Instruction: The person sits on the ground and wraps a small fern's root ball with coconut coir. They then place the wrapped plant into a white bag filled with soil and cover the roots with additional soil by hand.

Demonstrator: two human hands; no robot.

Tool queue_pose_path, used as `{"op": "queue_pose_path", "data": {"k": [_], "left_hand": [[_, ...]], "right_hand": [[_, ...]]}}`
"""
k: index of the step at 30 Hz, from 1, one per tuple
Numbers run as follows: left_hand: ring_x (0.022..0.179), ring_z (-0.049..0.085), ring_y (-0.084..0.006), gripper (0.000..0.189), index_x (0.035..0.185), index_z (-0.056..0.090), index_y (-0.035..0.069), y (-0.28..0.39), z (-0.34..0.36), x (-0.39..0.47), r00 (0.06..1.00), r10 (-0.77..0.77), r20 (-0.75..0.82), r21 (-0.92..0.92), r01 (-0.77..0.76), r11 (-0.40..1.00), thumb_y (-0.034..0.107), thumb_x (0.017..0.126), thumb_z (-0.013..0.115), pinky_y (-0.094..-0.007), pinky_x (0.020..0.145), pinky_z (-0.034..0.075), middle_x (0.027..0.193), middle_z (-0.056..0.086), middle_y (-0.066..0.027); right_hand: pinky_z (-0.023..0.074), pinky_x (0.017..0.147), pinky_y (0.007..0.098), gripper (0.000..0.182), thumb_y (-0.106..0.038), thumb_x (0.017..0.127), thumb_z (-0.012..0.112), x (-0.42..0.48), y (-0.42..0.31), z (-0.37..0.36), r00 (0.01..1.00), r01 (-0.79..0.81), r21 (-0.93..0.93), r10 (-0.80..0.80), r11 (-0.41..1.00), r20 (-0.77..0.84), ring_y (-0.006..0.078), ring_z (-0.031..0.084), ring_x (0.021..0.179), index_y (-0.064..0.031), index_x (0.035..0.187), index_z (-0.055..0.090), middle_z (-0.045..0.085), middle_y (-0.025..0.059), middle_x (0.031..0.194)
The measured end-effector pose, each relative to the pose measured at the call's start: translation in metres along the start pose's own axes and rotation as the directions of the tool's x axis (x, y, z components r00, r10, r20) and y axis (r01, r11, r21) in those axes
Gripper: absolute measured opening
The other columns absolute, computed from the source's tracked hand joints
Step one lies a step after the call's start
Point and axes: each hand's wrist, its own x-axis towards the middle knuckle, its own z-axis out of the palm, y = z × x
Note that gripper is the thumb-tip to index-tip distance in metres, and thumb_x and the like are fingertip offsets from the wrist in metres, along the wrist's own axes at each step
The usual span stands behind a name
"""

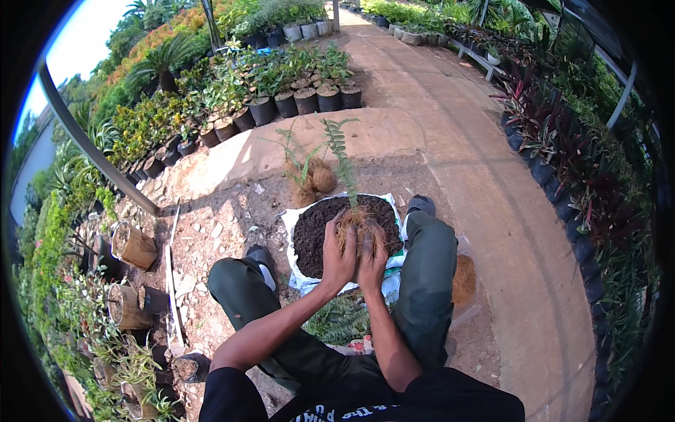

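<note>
My left hand (pixel 338 250) and my right hand (pixel 373 252) are cupped together around a ball of brown coconut fibre (pixel 357 221). A green fern frond (pixel 343 158) rises from the top of the ball, pointing away from me. Below both hands lies a white sack (pixel 291 237), its mouth spread wide and filled with dark soil (pixel 312 237). Just past the sack, several finished-looking fibre balls (pixel 322 178) sit on the ground with small fern fronds (pixel 295 153) sticking up.
Cut fern fronds (pixel 337 320) lie between my legs. Brown coconut fibre in a clear plastic bag (pixel 464 279) rests beside my right leg. Potted plants (pixel 306 100) line the far side, with tilted buckets (pixel 133 246) at left. A concrete path (pixel 474 158) runs along the right.
</note>
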Motion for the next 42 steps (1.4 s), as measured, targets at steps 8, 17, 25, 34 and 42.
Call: {"op": "queue_pose_path", "data": {"k": [8, 17, 25, 34, 42], "left_hand": [[0.108, 0.059, -0.0321, 0.036, 0.128, 0.052, -0.007, 0.002, -0.003, 0.002, 0.999, -0.03, -0.018, 0.027, 0.031, 0.999, 0.009, 0.096, 0.051, -0.04, 0.096, 0.045, 0.115, 0.057, -0.0215], [0.108, 0.057, -0.0356, 0.032, 0.118, 0.056, -0.007, 0.005, -0.01, 0.003, 0.997, 0.073, 0.008, 0.183, -0.074, 0.98, 0.006, 0.089, 0.053, -0.0419, 0.095, 0.045, 0.114, 0.056, -0.0214], [0.109, 0.059, -0.0361, 0.036, 0.126, 0.05, -0.004, 0.008, -0.008, 0.002, 0.997, -0.074, 0.001, -0.016, 0.074, 0.997, 0.009, 0.093, 0.051, -0.0412, 0.099, 0.044, 0.115, 0.059, -0.0231], [0.11, 0.057, -0.0376, 0.041, 0.123, 0.053, -0.003, 0.0, -0.006, 0.004, 0.994, 0.001, 0.106, 0.206, -0.023, 0.978, 0.023, 0.093, 0.063, -0.0423, 0.096, 0.044, 0.116, 0.059, -0.0212], [0.103, 0.057, -0.0384, 0.041, 0.117, 0.053, -0.004, 0.004, 0.004, 0.001, 1.0, -0.005, -0.01, 0.225, 0.007, 0.974, 0.025, 0.091, 0.067, -0.0446, 0.091, 0.046, 0.108, 0.057, -0.0207]], "right_hand": [[0.0418, 0.103, 0.0415, 0.044, -0.014, 0.102, 0.049, -0.002, -0.009, 0.008, 0.991, -0.115, 0.247, 0.128, 0.962, -0.038, 0.0322, 0.056, 0.12, 0.0009, 0.143, 0.043, 0.055, 0.0218, 0.132], [0.0441, 0.1, 0.0363, 0.039, -0.02, 0.103, 0.049, 0.001, 0.005, -0.004, 0.981, -0.165, 0.263, 0.13, 0.95, 0.146, 0.0232, 0.057, 0.118, 0.001, 0.136, 0.05, 0.057, 0.0155, 0.131], [0.0447, 0.099, 0.0348, 0.04, -0.025, 0.104, 0.051, 0.002, -0.01, -0.005, 0.971, -0.225, 0.288, 0.189, 0.931, 0.149, 0.0207, 0.058, 0.114, 0.0012, 0.133, 0.052, 0.062, 0.0136, 0.124], [0.0437, 0.098, 0.0357, 0.039, -0.026, 0.106, 0.046, -0.002, -0.004, -0.002, 0.941, -0.33, 0.188, 0.338, 0.925, -0.012, 0.0218, 0.057, 0.112, 0.0035, 0.131, 0.053, 0.061, 0.0147, 0.123], [0.044, 0.098, 0.0353, 0.038, -0.024, 0.107, 0.04, -0.006, 0.012, 0.002, 0.963, -0.269, 0.228, 0.264, 0.936, 0.055, 0.0212, 0.057, 0.111, 0.0036, 0.131, 0.052, 0.06, 0.0139, 0.123]]}}
